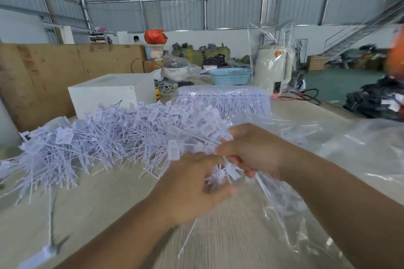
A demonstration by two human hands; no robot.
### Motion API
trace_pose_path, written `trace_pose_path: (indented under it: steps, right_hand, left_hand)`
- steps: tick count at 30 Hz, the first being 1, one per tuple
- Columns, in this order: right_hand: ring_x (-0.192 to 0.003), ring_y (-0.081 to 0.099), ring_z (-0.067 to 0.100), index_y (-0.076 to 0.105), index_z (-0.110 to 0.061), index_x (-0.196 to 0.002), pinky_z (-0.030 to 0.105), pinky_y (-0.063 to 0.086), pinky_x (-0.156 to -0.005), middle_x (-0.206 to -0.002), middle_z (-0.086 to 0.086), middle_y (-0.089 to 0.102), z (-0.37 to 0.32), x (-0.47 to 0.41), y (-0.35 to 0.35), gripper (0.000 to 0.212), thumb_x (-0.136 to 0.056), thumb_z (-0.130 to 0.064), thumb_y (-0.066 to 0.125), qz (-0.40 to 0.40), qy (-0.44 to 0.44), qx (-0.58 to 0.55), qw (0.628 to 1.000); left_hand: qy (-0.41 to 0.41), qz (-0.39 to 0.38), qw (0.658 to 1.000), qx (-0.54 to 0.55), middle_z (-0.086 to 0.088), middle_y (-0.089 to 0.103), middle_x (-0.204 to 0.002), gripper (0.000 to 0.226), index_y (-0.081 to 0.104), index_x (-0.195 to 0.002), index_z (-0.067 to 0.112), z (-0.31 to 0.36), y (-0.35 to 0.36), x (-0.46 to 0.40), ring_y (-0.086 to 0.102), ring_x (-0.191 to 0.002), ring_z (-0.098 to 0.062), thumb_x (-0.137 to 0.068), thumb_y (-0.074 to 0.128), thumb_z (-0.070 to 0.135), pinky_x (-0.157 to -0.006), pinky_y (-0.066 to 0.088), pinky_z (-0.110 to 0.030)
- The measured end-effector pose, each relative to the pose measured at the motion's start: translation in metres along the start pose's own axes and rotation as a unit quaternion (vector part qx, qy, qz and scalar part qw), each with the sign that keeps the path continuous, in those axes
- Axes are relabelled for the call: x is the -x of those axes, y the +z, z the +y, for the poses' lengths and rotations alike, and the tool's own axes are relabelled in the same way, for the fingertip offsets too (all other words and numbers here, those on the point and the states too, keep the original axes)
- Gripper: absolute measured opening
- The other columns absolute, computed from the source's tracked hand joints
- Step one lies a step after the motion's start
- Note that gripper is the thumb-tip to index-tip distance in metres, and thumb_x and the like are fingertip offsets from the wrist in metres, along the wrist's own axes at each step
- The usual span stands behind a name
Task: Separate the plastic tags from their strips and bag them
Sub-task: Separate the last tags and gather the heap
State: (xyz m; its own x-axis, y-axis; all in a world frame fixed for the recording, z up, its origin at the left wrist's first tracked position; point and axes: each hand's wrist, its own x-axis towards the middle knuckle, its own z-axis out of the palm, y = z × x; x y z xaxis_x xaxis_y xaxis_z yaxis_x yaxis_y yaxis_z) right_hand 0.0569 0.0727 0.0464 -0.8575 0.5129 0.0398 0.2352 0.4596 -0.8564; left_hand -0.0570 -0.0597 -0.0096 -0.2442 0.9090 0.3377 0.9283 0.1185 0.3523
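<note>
The left hand (pixel 196 190) is curling round a small bunch of tags (pixel 220 176). The right hand (pixel 251 153) is pinching the clear bag (pixel 284 203) beside them. It should be holding the bag's mouth wide so none are spilling. The big pile (pixel 105 140) is waiting on the table (pixel 98 207).

We see a white box (pixel 109 91) behind the table, a blue basket (pixel 230 76), a cream kettle (pixel 273 67), brown cardboard sheets (pixel 54 72) at left.
</note>
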Motion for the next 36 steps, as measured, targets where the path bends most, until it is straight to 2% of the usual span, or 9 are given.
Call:
trace_pose_path:
  steps: [3, 5, 9, 13, 17, 24, 30, 34, 36]
  right_hand:
    - [-0.043, 0.038, 0.020, 0.050, -0.008, -0.061, 0.026, 0.036, -0.044, -0.051, 0.010, 0.042, 0.034, 0.006, 0.005, 0.029, -0.083, -0.014, 0.069, 0.013, 0.006, -0.076, 0.997]
    - [-0.040, 0.033, 0.018, 0.050, -0.003, -0.062, 0.022, 0.031, -0.040, -0.050, 0.009, 0.037, 0.050, 0.008, 0.013, 0.029, -0.084, -0.012, 0.068, 0.000, 0.026, -0.179, 0.983]
    - [-0.032, 0.032, 0.008, 0.054, -0.017, -0.046, 0.017, 0.027, -0.032, -0.041, -0.004, 0.036, 0.053, 0.006, 0.033, 0.045, -0.091, -0.009, 0.057, -0.042, 0.052, -0.414, 0.908]
    - [-0.032, 0.026, 0.005, 0.049, -0.010, -0.064, 0.017, 0.024, -0.030, -0.043, -0.005, 0.032, 0.039, 0.005, 0.058, 0.021, -0.082, -0.013, 0.060, -0.070, 0.058, -0.506, 0.857]
    - [-0.032, 0.024, 0.005, 0.050, -0.013, -0.057, 0.017, 0.026, -0.030, -0.045, -0.004, 0.029, 0.030, 0.001, 0.079, 0.036, -0.093, -0.012, 0.050, -0.055, 0.066, -0.548, 0.832]
    - [-0.033, 0.024, 0.008, 0.044, -0.016, -0.049, 0.019, 0.024, -0.034, -0.045, -0.002, 0.027, 0.012, 0.000, 0.100, 0.045, -0.092, -0.009, 0.050, -0.002, 0.075, -0.545, 0.835]
    - [-0.029, 0.028, 0.005, 0.048, -0.016, -0.054, 0.017, 0.021, -0.033, -0.036, -0.006, 0.036, 0.001, 0.011, 0.087, 0.038, -0.087, 0.002, 0.056, 0.002, 0.065, -0.494, 0.867]
    - [-0.037, 0.015, 0.008, 0.042, -0.024, -0.044, 0.019, 0.019, -0.034, -0.045, -0.006, 0.018, -0.004, 0.013, 0.072, 0.049, -0.085, -0.004, 0.060, -0.021, 0.070, -0.507, 0.859]
    - [-0.040, 0.014, 0.010, 0.038, -0.023, -0.050, 0.020, 0.020, -0.035, -0.050, -0.004, 0.015, -0.005, 0.015, 0.066, 0.044, -0.086, -0.008, 0.060, -0.036, 0.077, -0.507, 0.858]
  left_hand:
    - [0.038, -0.039, 0.998, -0.031, 0.020, 0.050, -0.118, 0.067, 0.038, -0.135, 0.051, 0.006, 0.009, 0.003, 0.038, -0.116, -0.001, -0.074, 0.060, 0.067, -0.099, 0.037, -0.024]
    - [0.053, -0.041, 0.996, -0.063, 0.018, 0.050, -0.120, 0.062, 0.043, -0.134, 0.047, 0.007, 0.014, 0.002, 0.037, -0.122, -0.004, -0.077, 0.059, 0.065, -0.104, 0.034, -0.027]
    - [0.058, 0.019, 0.997, -0.038, 0.017, 0.054, -0.105, 0.028, 0.058, -0.102, 0.033, 0.004, 0.011, 0.000, 0.047, -0.105, -0.005, -0.080, 0.066, 0.049, -0.093, 0.040, -0.026]
    - [0.037, 0.002, 0.999, 0.005, 0.013, 0.057, -0.087, 0.016, 0.054, -0.076, 0.033, -0.007, -0.007, 0.000, 0.053, -0.088, -0.004, -0.074, 0.069, 0.027, -0.082, 0.045, -0.026]
    - [-0.013, -0.006, 1.000, 0.027, 0.013, 0.057, -0.083, 0.006, 0.063, -0.072, 0.026, -0.018, -0.022, 0.000, 0.055, -0.080, 0.000, -0.068, 0.061, 0.021, -0.075, 0.047, -0.026]
    - [-0.075, -0.022, 0.996, 0.033, 0.012, 0.058, -0.078, 0.016, 0.059, -0.069, 0.027, -0.027, -0.029, 0.001, 0.059, -0.067, 0.000, -0.075, 0.057, 0.013, -0.056, 0.043, -0.015]
    - [-0.097, -0.026, 0.995, 0.016, 0.007, 0.063, -0.067, 0.015, 0.061, -0.071, 0.026, -0.027, -0.029, 0.000, 0.061, -0.061, -0.005, -0.082, 0.053, 0.019, -0.058, 0.050, -0.028]
    - [-0.148, 0.003, 0.989, -0.010, 0.004, 0.062, -0.058, 0.017, 0.064, -0.066, 0.022, -0.033, -0.030, -0.001, 0.060, -0.057, -0.010, -0.081, 0.057, 0.023, -0.055, 0.047, -0.027]
    - [-0.162, 0.011, 0.987, -0.019, 0.007, 0.063, -0.062, 0.015, 0.065, -0.068, 0.025, -0.033, -0.031, -0.001, 0.061, -0.060, -0.009, -0.081, 0.058, 0.026, -0.059, 0.052, -0.029]
